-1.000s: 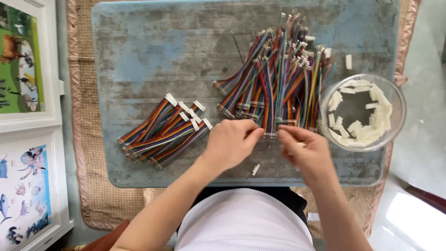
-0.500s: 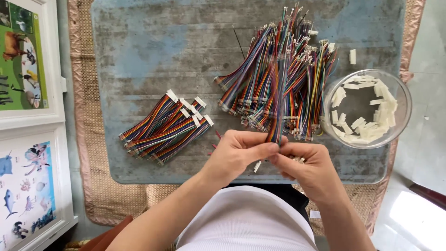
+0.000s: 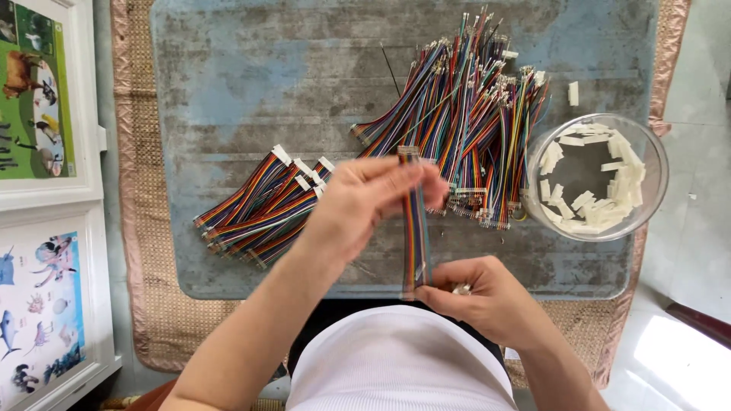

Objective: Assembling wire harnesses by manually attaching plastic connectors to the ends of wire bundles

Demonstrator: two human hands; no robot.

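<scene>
A blue table [image 3: 228,68] carries a loose wire heap [image 3: 472,114] at 1 o'clock, a finished bundle [image 3: 259,209] at 9, and a bowl [image 3: 655,164] of white clips at 3. The left hand [image 3: 365,202] pinches a ribbon cable [image 3: 416,228] by its top; the right hand [image 3: 487,297] grips its bottom, at 6.

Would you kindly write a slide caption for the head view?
Both hands, left hand and right hand, stretch one rainbow ribbon cable between cable piles, beside a bowl of white connectors.
</scene>
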